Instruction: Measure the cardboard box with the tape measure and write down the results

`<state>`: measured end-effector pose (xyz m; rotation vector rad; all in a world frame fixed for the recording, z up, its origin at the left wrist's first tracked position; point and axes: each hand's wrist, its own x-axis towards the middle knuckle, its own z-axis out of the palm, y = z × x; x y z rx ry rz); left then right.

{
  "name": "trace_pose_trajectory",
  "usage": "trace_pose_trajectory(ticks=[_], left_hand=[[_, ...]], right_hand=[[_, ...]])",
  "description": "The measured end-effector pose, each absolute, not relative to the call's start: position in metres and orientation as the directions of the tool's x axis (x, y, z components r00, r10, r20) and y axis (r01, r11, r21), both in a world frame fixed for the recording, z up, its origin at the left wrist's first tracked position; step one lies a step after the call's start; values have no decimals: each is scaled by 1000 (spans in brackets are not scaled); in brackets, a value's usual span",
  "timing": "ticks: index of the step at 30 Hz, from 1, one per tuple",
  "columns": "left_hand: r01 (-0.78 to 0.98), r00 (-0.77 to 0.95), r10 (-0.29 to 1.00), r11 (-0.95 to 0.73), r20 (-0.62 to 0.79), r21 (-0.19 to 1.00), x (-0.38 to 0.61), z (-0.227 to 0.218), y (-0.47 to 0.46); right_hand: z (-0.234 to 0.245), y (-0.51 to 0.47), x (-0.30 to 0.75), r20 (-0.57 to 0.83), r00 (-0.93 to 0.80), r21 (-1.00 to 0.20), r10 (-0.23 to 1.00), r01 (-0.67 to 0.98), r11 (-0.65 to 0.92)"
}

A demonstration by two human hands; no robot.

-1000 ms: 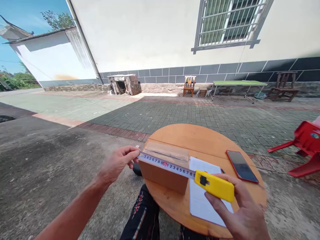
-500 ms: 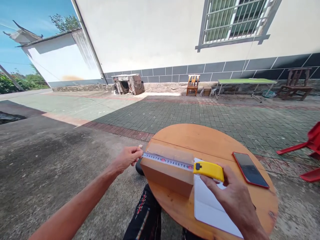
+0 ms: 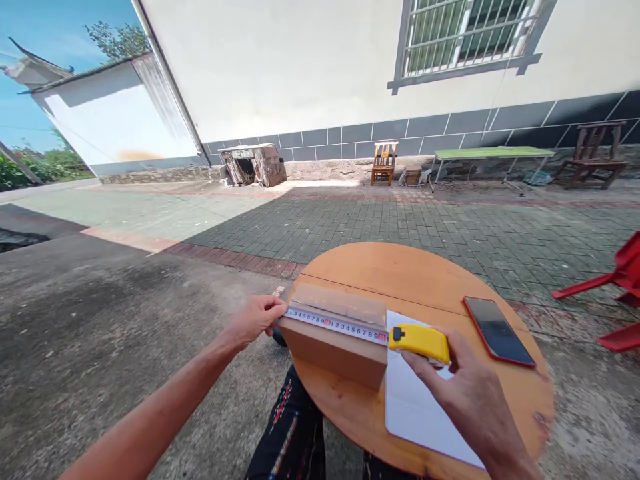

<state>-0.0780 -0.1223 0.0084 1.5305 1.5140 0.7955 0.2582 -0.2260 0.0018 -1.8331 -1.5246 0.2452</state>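
Note:
A brown cardboard box [image 3: 335, 357] rests on the round wooden table [image 3: 400, 267]. Stretched along its top is the white blade of a tape measure [image 3: 423, 342], whose yellow case sits at the box's right end. My right hand [image 3: 467, 383] is wrapped round that case. At the box's left end, my left hand [image 3: 260, 315] pinches the tip of the blade between thumb and fingers. Under the right hand lies a white sheet of paper [image 3: 415, 407], partly covered by the hand and forearm.
A red-edged phone [image 3: 500, 331] lies on the table's right side. A red plastic chair [image 3: 623, 277] stands at the far right. Against the wall are a small wooden chair [image 3: 384, 163], a green folding table [image 3: 493, 153] and a dark wooden chair [image 3: 597, 155].
The view has tilted and shifted slightly. Both hands keep their hold on the tape measure, with the blade still lying along the box.

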Motion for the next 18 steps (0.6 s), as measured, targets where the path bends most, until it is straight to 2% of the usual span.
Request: trace_pose_trajectory(ticks=[18], left_hand=[[436, 61, 989, 96, -136, 895, -66, 11, -123]], right_hand=[[4, -227, 275, 176, 317, -639, 932, 757, -137]])
